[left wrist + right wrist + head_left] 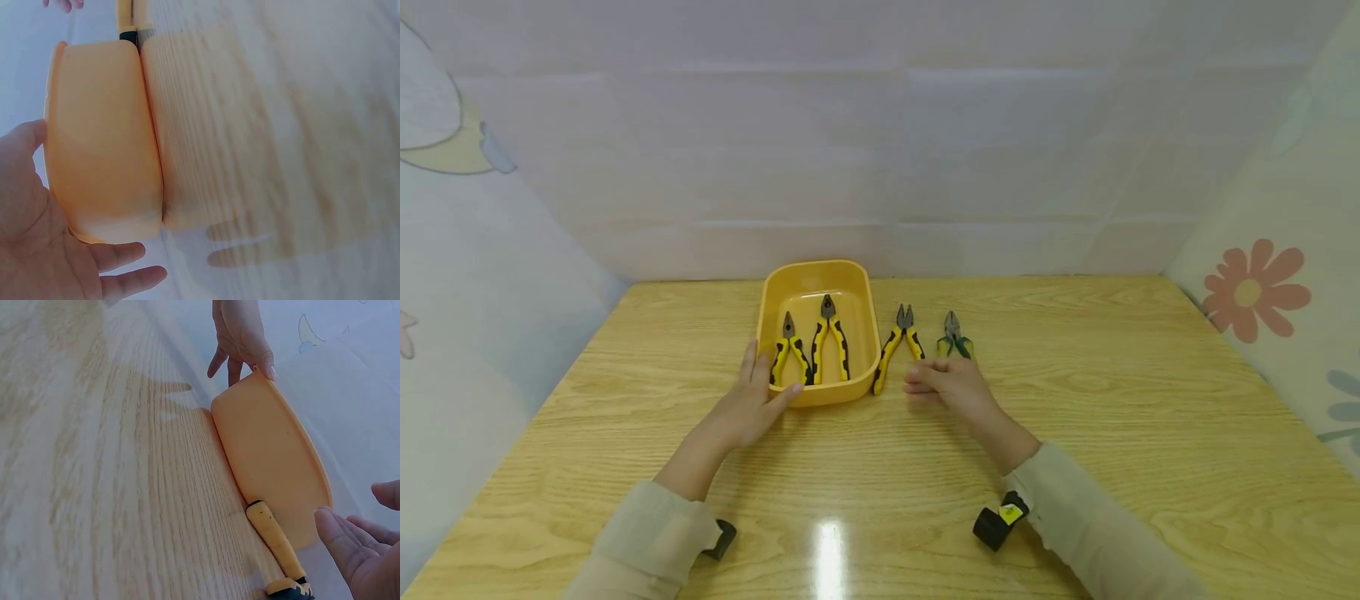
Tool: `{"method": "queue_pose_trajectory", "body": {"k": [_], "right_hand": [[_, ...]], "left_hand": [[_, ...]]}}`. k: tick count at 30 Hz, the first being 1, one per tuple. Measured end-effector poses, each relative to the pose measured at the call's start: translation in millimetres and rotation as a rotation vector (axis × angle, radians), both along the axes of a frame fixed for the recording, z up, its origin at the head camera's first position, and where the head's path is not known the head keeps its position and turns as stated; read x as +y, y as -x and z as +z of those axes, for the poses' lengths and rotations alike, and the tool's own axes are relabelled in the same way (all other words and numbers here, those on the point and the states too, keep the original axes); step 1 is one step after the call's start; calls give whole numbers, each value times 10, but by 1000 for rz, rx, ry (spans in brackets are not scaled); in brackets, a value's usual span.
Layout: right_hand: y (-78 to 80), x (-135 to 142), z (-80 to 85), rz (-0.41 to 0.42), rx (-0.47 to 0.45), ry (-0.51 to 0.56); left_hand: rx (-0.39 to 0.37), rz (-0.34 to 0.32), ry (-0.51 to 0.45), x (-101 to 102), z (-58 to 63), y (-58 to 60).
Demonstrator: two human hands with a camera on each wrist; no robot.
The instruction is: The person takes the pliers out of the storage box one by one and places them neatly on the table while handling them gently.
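Note:
My left hand (743,410) rests at the near left corner of a yellow plastic bin (835,394), thumb at the front rim and straight fingers along the left side. Inside the bin lie two yellow-and-black pliers, a smaller long-nosed pair (780,358) and a larger pair (828,308). Just right of the bin, another yellow-and-black pair of pliers (888,355) lies with its handles spread. Over the table beside it hovers my right hand (957,387), fingers extended and holding nothing. It partly hides the handles of green-and-yellow pliers (953,325).
The wood-grain table (820,467) meets a pale covered wall (880,167) behind the bin. Side walls with printed pictures flank it, including a red flower (1247,292) at right. Black wrist devices (996,525) sit at both cuffs.

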State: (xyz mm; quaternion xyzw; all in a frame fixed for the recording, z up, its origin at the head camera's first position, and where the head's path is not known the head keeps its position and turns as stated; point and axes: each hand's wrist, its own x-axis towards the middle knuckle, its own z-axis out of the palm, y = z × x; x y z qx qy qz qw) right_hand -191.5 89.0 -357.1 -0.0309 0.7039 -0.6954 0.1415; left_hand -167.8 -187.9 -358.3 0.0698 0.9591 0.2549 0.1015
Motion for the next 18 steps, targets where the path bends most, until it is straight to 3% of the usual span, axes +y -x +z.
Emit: {"method": "queue_pose_trajectory", "body": {"k": [18], "right_hand": [[61,-119,100,40,20,47]], "left_hand": [[-4,-8,-3,-1,14,3]]}}
